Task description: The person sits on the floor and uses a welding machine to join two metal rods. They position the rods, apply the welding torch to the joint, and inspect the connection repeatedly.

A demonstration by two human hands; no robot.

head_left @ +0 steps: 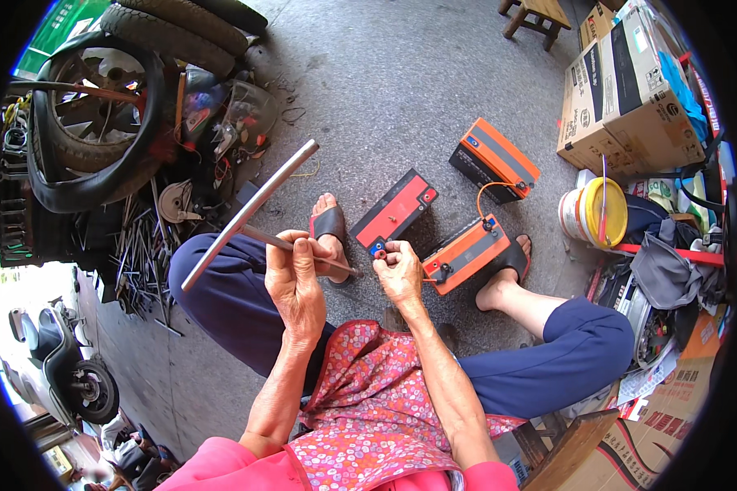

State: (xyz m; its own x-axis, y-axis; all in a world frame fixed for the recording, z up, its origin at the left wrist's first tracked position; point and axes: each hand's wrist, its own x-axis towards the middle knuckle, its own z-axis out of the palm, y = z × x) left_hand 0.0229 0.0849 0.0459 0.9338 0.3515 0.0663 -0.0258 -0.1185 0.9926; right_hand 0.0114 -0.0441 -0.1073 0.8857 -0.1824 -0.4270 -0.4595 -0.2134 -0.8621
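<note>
My left hand (296, 282) is closed around the stem of a metal T-handle wrench (258, 206), held above my left knee with its crossbar slanting up and away. My right hand (403, 277) pinches at the near corner terminal of a black battery with a red top (395, 214); whatever is between the fingertips is too small to make out. Just right of that hand lies an orange-topped battery (473, 255). Beyond it rests another orange-topped battery (504, 155), tilted. An orange wire (485, 190) runs between the two orange ones.
Loose metal rods and tools (143, 262) lie in a heap at left, below tyres (180, 37) and a wheel (98, 106). Cardboard boxes (622, 90) and a white-and-yellow bucket (602, 214) stand at right. A wooden stool (540, 12) is at the back.
</note>
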